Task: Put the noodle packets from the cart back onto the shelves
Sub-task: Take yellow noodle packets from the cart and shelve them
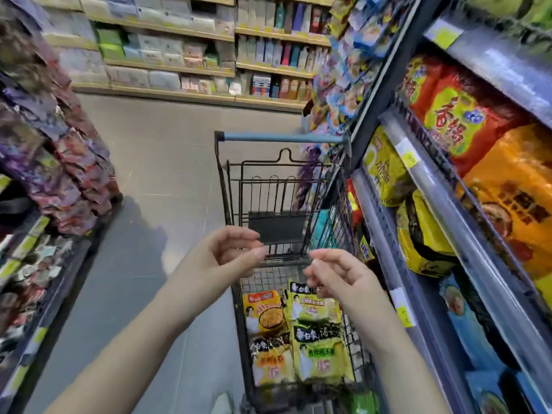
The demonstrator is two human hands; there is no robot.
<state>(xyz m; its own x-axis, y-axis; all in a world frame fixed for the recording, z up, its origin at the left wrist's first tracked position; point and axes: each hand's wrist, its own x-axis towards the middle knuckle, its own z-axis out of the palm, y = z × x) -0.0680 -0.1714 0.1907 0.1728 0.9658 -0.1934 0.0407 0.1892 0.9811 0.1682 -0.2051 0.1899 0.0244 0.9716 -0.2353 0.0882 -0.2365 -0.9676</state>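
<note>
Both hands empty. Left hand (230,255) loosely curled, fingers half open, gripping nothing, hovering above the cart (280,138) basket. Right hand (337,276) same, loose curl w/ thumb near fingertips, nothing held, also over the basket, just right of the left hand; the 2 are near but apart.

Noodle packets (298,333) lie flat in the cart bottom, directly below the hands. At least 4 visible: 2 orange/yellow ones on the cart's left side, 2 yellow-green ones on its right side, overlapping each other. Can't tell if more sit underneath.

Shelves (442,210) stand right against the cart's right side, several tiers stocked w/ big yellow, orange and red noodle multipacks. More packets blurred on the rack across the aisle, left of the cart. Floor (149,174) ahead of the cart is bare; far shelves beyond it hold other goods.

Progress, judged: early or mid. 4+ packets left in the cart, none in hand. Next prob a reach down for a top packet, then match it to its shelf tier right of the cart.
</note>
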